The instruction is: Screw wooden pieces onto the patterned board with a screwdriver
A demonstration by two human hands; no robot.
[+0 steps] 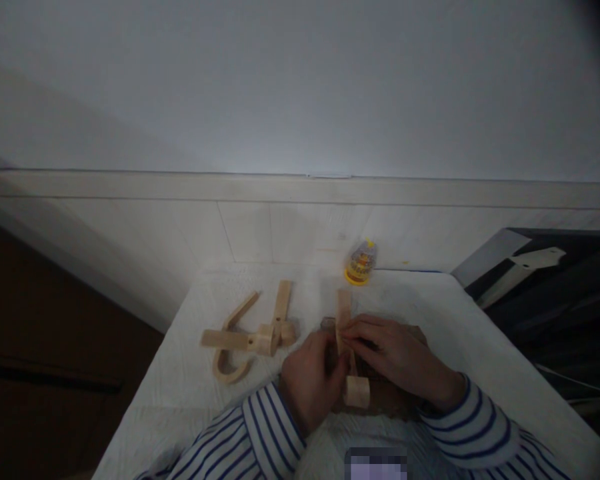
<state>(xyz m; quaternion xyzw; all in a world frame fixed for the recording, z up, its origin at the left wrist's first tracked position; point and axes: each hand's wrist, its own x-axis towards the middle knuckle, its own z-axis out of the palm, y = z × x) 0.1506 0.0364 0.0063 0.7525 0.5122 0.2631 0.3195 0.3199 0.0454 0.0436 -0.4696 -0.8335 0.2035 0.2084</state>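
My left hand and my right hand are both closed on one light wooden piece. It has a flat slat that sticks up past my fingers and a short round end nearer to me. My fingertips hide its middle. Beneath the hands lies a brown, flat thing, mostly covered. Left of my left hand rest similar wooden pieces: one slat with a round end lying sideways, another slat pointing away, and a curved wooden hook partly under the first.
A clear bottle with a yellow base stands at the back of the white table, near the wall. On the right, beside the table, is a dark area with a pale bracket. A dark, blurred-screen device shows at the bottom edge.
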